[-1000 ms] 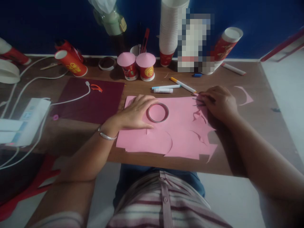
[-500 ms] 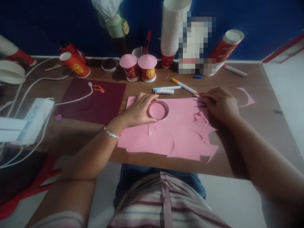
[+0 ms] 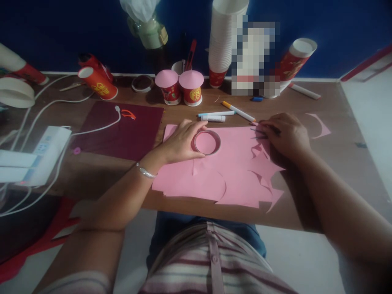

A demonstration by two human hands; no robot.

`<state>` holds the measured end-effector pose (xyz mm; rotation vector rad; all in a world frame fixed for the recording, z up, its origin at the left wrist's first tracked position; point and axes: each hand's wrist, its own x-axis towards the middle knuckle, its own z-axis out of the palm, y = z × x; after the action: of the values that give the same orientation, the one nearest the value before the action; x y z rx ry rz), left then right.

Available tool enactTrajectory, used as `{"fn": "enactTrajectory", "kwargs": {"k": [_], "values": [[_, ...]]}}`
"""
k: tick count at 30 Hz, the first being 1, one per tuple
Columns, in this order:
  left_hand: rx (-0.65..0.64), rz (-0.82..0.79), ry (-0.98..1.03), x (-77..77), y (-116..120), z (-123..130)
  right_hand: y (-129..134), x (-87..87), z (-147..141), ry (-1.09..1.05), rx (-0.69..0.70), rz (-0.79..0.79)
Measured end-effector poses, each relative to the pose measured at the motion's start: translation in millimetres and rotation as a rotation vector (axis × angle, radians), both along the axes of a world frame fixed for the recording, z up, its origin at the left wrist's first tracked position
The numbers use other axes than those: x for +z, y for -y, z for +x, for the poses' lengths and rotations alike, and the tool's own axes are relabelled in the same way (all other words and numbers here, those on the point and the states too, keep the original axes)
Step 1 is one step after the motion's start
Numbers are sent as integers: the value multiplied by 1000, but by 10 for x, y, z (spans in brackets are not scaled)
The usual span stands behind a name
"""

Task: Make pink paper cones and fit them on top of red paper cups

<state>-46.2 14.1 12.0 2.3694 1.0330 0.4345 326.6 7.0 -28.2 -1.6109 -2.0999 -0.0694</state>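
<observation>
My left hand point(image 3: 183, 141) curves its thumb and fingers around the left side of a roll of tape point(image 3: 219, 143), which lies flat on a sheet of pink paper point(image 3: 196, 185). Pink shows through the ring's middle. The paper has curved cuts and ragged edges along its right and lower sides. At its upper right corner, my right hand point(image 3: 286, 132) is closed on what looks like a pair of scissors point(image 3: 259, 131). Two thin dark blades stick out to the left, slightly apart, over the paper; the handles are hidden in the fingers.
Behind the paper lie a glue stick point(image 3: 212, 119), a blue pen point(image 3: 217, 114) and an orange-capped marker point(image 3: 237, 111). Two red cups point(image 3: 192, 96) wear pink paper cones. A tall cup stack point(image 3: 219, 45) stands behind. Left are a dark red sheet point(image 3: 128, 136) and a white power strip point(image 3: 45, 155).
The tape roll and my left hand have shifted very slightly to the right over the paper. My right hand stays in about the same place; the whole view has drifted a little.
</observation>
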Motion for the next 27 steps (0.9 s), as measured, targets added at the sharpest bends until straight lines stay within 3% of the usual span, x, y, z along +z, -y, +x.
{"fn": "enactTrajectory", "kwargs": {"k": [18, 24, 27], "values": [[-47, 30, -58, -51, -55, -43, 8, 24, -12, 0, 14, 12], [-45, 45, -73, -50, -47, -58, 95, 108, -92, -21, -19, 201], [-53, 60, -77, -63, -51, -66, 168, 174, -200, -32, 87, 168]]}}
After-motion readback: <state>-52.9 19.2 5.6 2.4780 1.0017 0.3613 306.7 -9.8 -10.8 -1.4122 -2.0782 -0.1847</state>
